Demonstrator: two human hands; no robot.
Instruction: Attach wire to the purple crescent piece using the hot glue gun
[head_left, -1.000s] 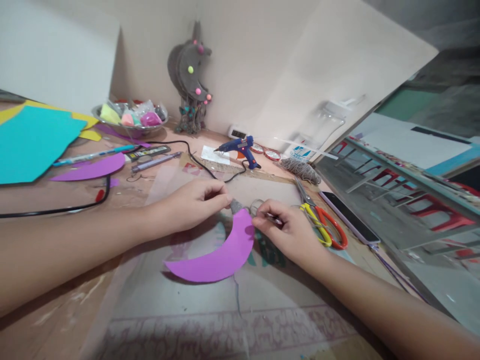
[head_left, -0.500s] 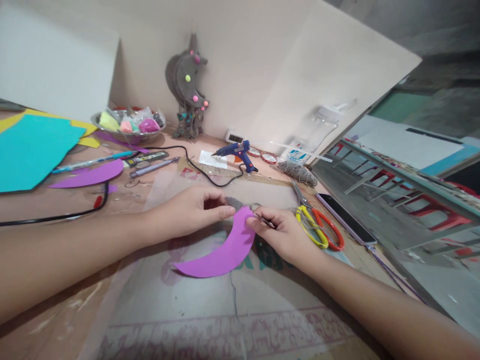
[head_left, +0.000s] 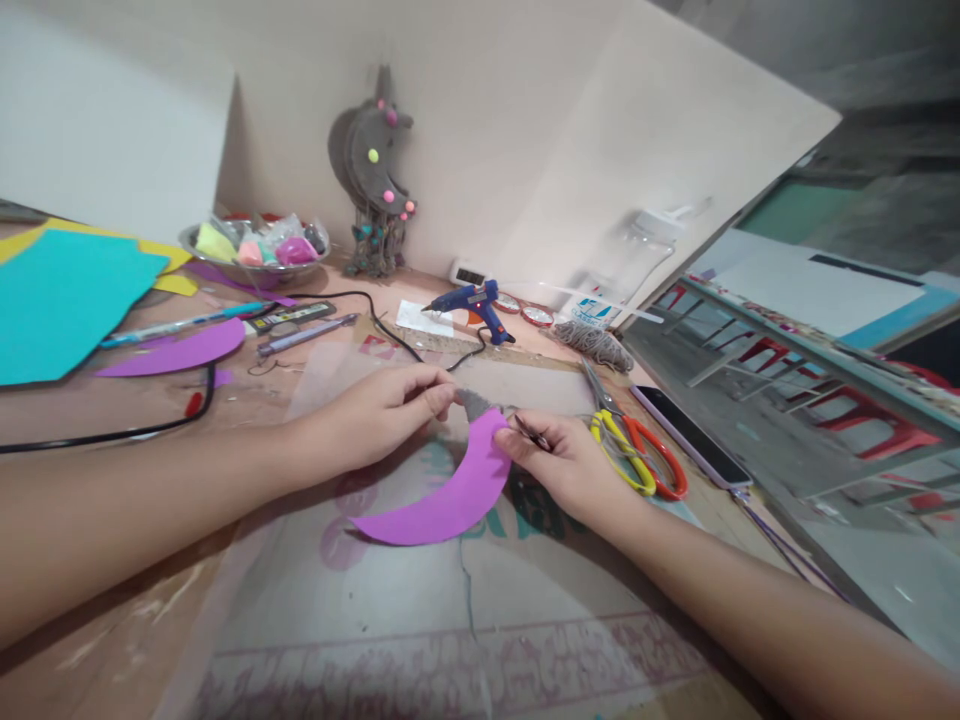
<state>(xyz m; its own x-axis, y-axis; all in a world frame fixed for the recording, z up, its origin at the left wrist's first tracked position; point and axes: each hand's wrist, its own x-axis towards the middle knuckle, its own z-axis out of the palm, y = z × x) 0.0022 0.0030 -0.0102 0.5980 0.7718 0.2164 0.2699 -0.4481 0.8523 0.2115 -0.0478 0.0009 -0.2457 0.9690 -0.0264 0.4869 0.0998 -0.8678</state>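
A purple crescent cutout (head_left: 450,500), of paper or thin foam, is held tilted above the work surface. Its upper end is covered in grey yarn (head_left: 477,403). My right hand (head_left: 574,465) pinches the crescent near that end, thumb on the purple face. A small dark pointed metal tool (head_left: 531,432) also sits in its fingers; its kind is unclear. My left hand (head_left: 401,410) is closed in a pinch at the grey tip, its fingertips partly hidden. A thin grey strand (head_left: 468,580) hangs or lies below the crescent.
Scissors (head_left: 637,450) and a phone (head_left: 694,435) lie right of my right hand. Behind are a blue glue gun (head_left: 469,300) with its cord, a grey yarn bundle (head_left: 596,345) and a bowl (head_left: 259,270) of colourful clay. Turquoise sheet (head_left: 67,300) lies left; a decorated grey moon (head_left: 375,160) hangs behind.
My left hand has drawn back slightly up and left, from the purple edge to the grey tip. The crescent has shifted a little, showing more grey yarn. My right hand keeps its hold.
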